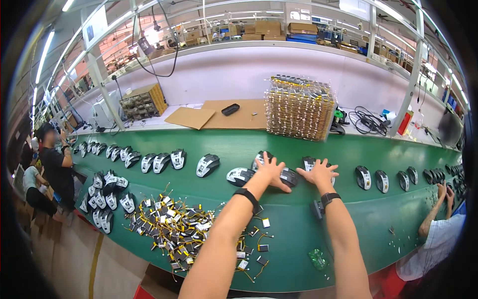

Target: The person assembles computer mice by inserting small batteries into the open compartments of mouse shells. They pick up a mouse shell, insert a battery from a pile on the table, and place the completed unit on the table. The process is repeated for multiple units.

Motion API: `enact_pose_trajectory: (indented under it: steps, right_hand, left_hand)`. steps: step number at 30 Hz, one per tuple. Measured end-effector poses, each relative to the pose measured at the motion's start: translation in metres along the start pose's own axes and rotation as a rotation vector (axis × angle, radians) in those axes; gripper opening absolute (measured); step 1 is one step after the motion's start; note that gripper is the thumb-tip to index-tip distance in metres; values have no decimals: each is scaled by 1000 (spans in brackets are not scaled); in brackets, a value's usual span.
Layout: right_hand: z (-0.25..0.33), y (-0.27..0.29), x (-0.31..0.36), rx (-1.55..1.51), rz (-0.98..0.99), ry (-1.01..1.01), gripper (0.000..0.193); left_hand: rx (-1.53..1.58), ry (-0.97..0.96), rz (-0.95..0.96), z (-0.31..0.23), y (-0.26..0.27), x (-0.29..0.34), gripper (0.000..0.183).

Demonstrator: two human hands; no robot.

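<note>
2 forearms [221, 239], cut off below, partly hide the battery heap [174, 226]. Left hand [271, 172] and right hand [320, 173] spread wide over 3 half-hidden mice [290, 178], seemingly gripping none.

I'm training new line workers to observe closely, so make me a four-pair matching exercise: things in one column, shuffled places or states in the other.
1. left hand
2. battery heap
3. black part
4. tall layered stack

A. lying on brown cardboard
B. standing at the far edge of the green surface
C. spread over mouse-shaped shells
D. piled loosely, wires attached

Pairs: 1-C; 2-D; 3-A; 4-B
</note>
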State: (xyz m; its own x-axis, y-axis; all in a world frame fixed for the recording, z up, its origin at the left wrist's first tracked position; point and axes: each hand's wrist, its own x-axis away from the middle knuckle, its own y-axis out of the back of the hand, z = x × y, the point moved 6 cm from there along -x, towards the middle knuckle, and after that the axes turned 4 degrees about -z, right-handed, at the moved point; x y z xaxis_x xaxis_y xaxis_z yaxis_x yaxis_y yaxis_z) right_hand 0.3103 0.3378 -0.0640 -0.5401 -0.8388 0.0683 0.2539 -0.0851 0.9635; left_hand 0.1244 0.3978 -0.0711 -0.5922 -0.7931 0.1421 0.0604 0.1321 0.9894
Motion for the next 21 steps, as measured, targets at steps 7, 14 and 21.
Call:
enact_pose_trajectory:
  steps: [7, 14, 21]
  right_hand:
    - [-17, -5, 0, -47, -111, 86, 90]
    - [-56, 14, 25, -152, -73, 201, 73]
    - [-74, 63, 81, -236, -344, 469, 48]
  left_hand:
    - [-103, 15, 72, 20, 11, -2, 115]
    - [-72, -222, -188, -10, -1, -7, 110]
    - [259, -339, -267, -89, 26, 54, 89]
